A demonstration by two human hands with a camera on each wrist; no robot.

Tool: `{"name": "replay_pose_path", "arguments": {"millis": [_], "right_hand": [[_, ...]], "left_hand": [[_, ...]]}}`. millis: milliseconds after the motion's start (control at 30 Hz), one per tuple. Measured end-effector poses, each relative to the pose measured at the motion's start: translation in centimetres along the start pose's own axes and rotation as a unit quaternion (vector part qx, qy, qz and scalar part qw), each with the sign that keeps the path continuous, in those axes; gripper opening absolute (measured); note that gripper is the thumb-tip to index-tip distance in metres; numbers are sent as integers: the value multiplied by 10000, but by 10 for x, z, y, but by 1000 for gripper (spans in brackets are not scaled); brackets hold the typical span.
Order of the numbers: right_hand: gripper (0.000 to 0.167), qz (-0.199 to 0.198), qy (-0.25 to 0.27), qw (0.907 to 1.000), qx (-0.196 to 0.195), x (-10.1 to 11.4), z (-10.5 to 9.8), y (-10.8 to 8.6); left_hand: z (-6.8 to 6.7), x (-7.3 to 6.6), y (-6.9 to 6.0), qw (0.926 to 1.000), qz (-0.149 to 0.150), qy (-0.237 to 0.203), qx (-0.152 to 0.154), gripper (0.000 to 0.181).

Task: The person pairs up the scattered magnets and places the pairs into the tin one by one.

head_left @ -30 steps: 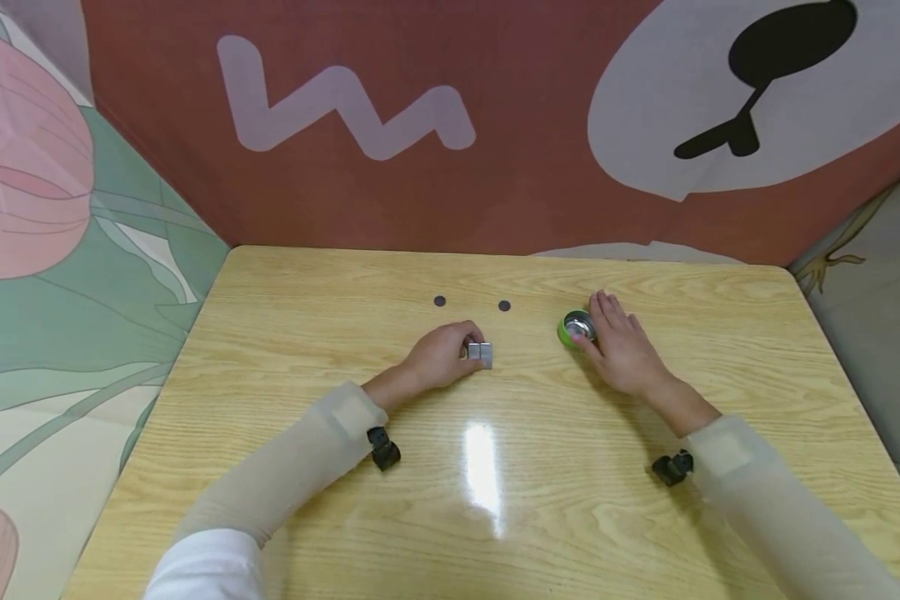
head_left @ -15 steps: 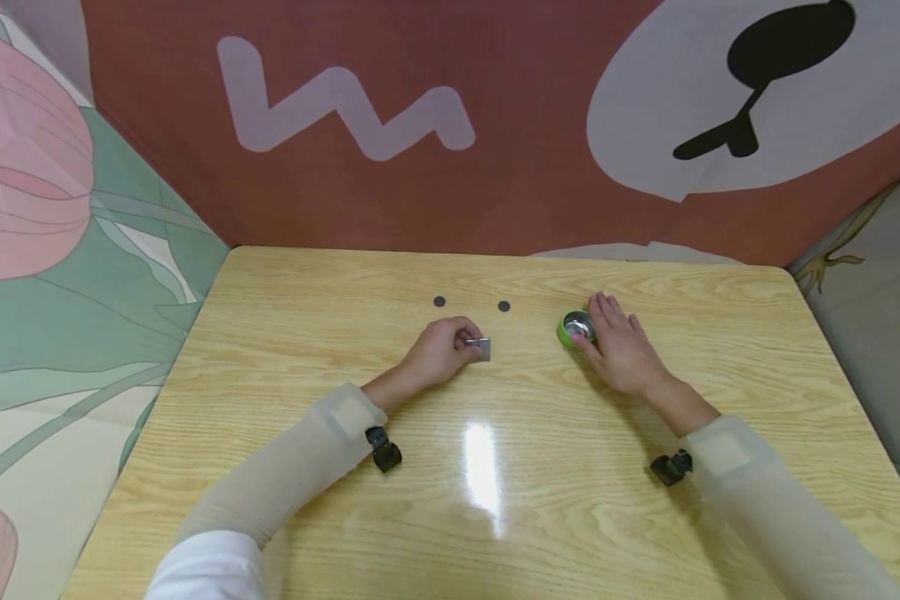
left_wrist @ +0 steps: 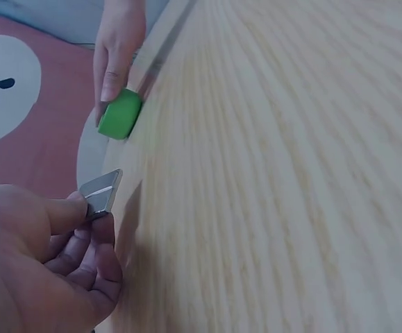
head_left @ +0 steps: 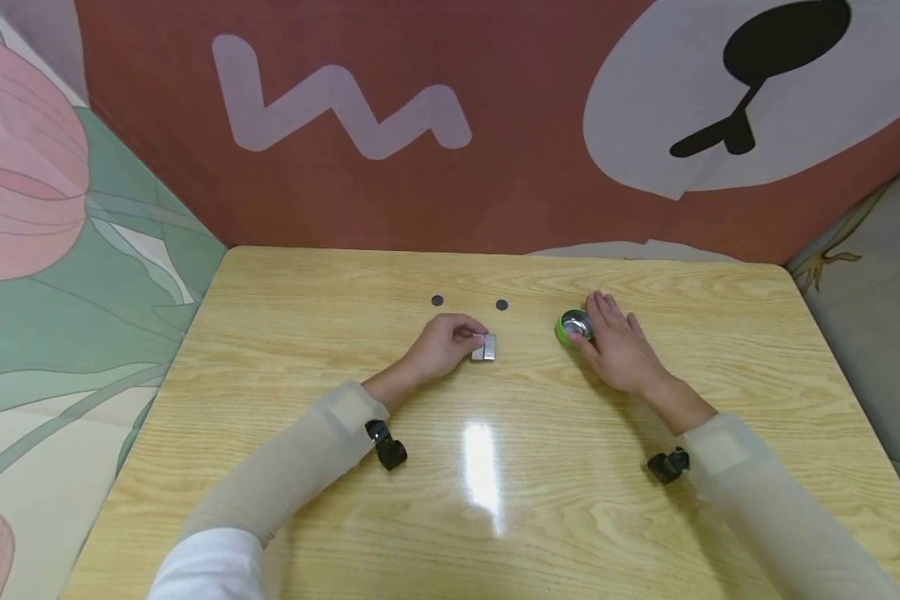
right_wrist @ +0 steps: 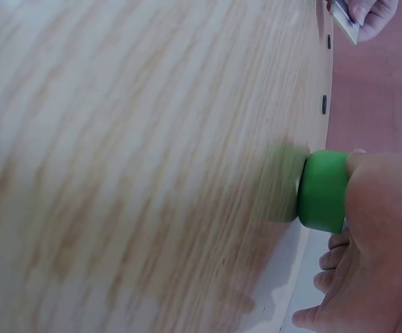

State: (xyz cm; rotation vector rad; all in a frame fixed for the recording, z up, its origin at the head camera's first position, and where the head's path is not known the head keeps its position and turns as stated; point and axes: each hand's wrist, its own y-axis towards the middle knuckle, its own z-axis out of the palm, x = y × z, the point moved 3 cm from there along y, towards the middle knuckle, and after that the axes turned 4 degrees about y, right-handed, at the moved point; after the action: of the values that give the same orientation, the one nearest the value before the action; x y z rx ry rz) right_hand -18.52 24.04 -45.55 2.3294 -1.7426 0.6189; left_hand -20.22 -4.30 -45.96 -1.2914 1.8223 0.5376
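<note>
The silver-grey, flat, rectangular metal piece is over the middle of the table, pinched between the thumb and fingers of the left hand. It juts from the fingertips toward the person's right, the side where the bowl stands. A thin seam divides its face and, from the head, runs roughly front to back. That face looks nearly square there, partly hidden by the thumb, so its long axis cannot be told for sure. From the right wrist it shows almost edge-on, as a narrow, tilted slab; from the left wrist its shadow falls on the tabletop beside it.

The left hand's other fingers are curled in beneath the piece. Just beyond this hand lie two small, dark, round flat discs, the left disc and the right disc, well apart from each other.

To the right stands a small round bowl, green outside and shiny metal inside, its mouth facing up. The right hand lies against its right side, fingers straight and pointing away from the person, thumb over the rim. All this is on a pale wood-grain table, before a red-brown printed backdrop.
</note>
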Motion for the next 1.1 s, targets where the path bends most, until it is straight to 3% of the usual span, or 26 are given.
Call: {"name": "replay_pose_path", "arguments": {"millis": [500, 900, 1100], "right_hand": [[79, 9, -36, 10000, 91, 0, -4, 1], [80, 26, -5, 9999, 145, -2, -1, 3], [80, 73, -12, 9998, 161, -4, -1, 2]], "left_hand": [[-3, -13, 7, 9951, -398, -894, 143, 19], [-3, -17, 15, 9860, -878, -1392, 284, 23], [0, -24, 22, 9828, -806, -1626, 355, 26]]}}
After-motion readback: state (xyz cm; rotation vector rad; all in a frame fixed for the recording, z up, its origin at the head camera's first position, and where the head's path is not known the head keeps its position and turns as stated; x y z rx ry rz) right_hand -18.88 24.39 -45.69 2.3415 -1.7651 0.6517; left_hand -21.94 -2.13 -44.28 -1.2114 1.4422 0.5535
